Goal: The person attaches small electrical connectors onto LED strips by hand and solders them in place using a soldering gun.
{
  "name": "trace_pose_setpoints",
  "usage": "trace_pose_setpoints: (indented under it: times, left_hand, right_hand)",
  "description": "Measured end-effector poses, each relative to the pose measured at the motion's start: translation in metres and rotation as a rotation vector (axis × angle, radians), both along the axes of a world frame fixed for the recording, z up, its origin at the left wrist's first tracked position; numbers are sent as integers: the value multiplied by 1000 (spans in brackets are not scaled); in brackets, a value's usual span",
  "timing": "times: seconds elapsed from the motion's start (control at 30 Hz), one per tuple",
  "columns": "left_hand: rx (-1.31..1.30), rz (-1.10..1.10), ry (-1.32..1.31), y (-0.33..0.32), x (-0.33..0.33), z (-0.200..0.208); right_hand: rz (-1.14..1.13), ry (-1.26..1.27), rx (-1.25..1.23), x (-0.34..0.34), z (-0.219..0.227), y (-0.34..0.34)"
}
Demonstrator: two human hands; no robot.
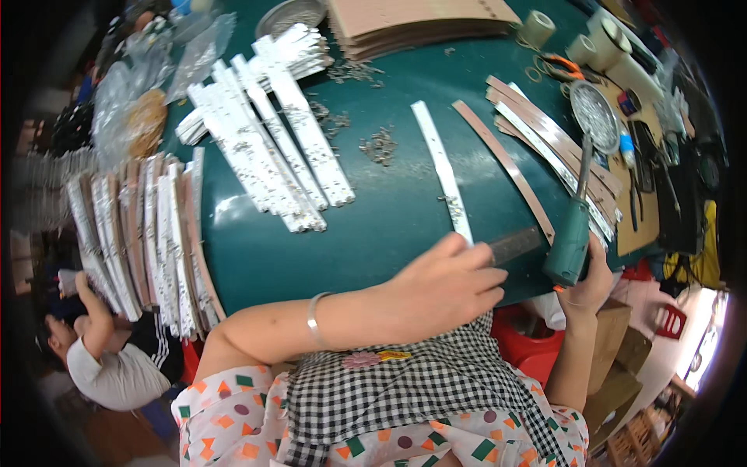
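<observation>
My left hand (443, 288) reaches across my body and rests at the near edge of the green table (373, 233). Its fingers are closed around a dark cylindrical tool (515, 245) that lies beside the lower end of a white strip (442, 167). My right hand (587, 284) grips the green handle of a tool (570, 237), which stands upright at the table's edge with its thin metal shaft pointing away from me. A brown strip (506, 163) lies next to the white one.
Piles of white strips studded with small metal parts (272, 132) lie at the left, and more strips (144, 241) hang over the left edge. Brown and white strips (548, 144), a round metal dish (594, 117), tape rolls (537, 29), stacked boards (412, 23). A person (101, 350) sits lower left.
</observation>
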State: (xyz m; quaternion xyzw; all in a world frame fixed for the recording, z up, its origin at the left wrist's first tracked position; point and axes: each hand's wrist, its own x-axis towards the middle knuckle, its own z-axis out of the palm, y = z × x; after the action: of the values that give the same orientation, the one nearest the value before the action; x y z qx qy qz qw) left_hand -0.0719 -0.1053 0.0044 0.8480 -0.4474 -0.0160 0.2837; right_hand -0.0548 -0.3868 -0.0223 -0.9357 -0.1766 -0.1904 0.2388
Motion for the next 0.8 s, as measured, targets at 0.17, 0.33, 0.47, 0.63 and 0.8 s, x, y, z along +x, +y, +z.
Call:
trace_pose_setpoints:
  times: [0.17, 0.33, 0.47, 0.63, 0.8]
  left_hand:
    - [149, -89, -145, -13, 4, -6]
    - [264, -84, -292, 13, -7, 32]
    - [407, 109, -287, 64, -7, 61]
    - [607, 446, -207, 146, -4, 71]
    - [617, 652, -191, 222, -19, 38]
  right_hand:
    - [-20, 62, -37, -1, -16, -17]
    - [55, 13, -43, 3, -14, -13]
    - [105, -9, 22, 3, -24, -28]
    - [-40, 109, 203, -22, -18, -32]
    - [-94, 138, 677, -41, -40, 11]
